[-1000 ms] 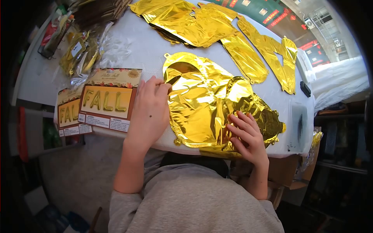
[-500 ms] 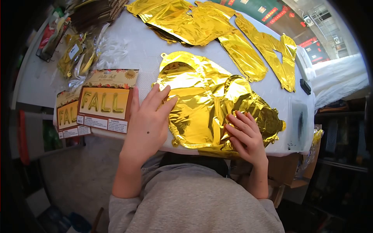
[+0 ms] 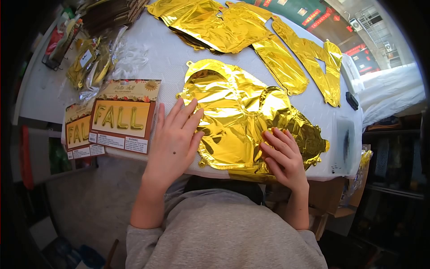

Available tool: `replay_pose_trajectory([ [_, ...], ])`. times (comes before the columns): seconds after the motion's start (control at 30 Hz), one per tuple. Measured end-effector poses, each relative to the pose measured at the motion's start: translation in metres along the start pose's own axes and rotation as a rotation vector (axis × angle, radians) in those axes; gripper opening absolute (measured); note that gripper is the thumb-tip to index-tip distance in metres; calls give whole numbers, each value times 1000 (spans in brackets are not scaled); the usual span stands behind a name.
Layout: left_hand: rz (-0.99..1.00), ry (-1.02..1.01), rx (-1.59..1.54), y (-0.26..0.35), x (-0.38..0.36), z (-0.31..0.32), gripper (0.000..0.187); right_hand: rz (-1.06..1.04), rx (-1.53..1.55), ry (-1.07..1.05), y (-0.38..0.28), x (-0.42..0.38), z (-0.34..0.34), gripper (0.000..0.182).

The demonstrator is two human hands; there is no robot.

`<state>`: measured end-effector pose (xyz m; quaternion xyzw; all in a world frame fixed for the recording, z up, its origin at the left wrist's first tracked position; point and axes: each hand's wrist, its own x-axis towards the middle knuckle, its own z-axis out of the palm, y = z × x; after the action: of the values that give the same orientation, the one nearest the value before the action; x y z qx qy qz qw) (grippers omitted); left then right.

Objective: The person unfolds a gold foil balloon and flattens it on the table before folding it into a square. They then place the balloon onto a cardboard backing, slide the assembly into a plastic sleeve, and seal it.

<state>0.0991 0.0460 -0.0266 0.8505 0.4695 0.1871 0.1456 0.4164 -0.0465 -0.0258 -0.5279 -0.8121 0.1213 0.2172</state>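
Note:
A flat gold foil balloon (image 3: 224, 121), partly folded and crinkled, lies on the white-covered table (image 3: 159, 56) in front of me. My left hand (image 3: 172, 143) rests at its left edge, fingers stretched out and spread, fingertips on or just over the foil. On the balloon's right part lies my right hand (image 3: 286, 157), fingers extended and slightly bent, palm down on the foil. Just left of my left hand is a printed FALL balloon banner package (image 3: 121, 116), overlapping a second FALL package (image 3: 80, 134).
More flat gold foil balloons (image 3: 219, 27) spread across the table's far side, one (image 3: 320, 62) reaching right. Clear plastic bags (image 3: 92, 67) with gold foil lie at the back left. A small black object (image 3: 352, 101) sits near the right edge. An open cardboard box (image 3: 333, 195) stands below.
My left hand has shifted slightly right and down, and the balloon's lower left edge has moved up a little. The front FALL package has shifted slightly right. My right hand has barely moved.

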Motion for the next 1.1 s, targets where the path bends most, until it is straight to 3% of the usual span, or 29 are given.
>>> replay_pose_trajectory([
  [0.17,-5,-4,-5,0,-1,2,48,-1,-7,13,-1,-1,0,41],
  [0.37,-5,6,14,-1,-1,4,50,60,-227,-39,-23,8,-23,40],
  [0.47,0,6,22,-1,-2,5,50,35,-198,-26,-25,29,-40,41],
  [0.57,10,18,27,-1,-2,6,51,-3,17,-9,-25,79,-47,37],
  [0.73,32,137,-29,9,-6,3,47,-95,121,-13,4,183,-7,31],
  [0.83,97,213,-199,20,-16,0,34,-116,75,-45,11,229,19,36],
  [1.1,315,216,-399,36,-37,27,38,-194,-87,-109,18,256,46,43],
])
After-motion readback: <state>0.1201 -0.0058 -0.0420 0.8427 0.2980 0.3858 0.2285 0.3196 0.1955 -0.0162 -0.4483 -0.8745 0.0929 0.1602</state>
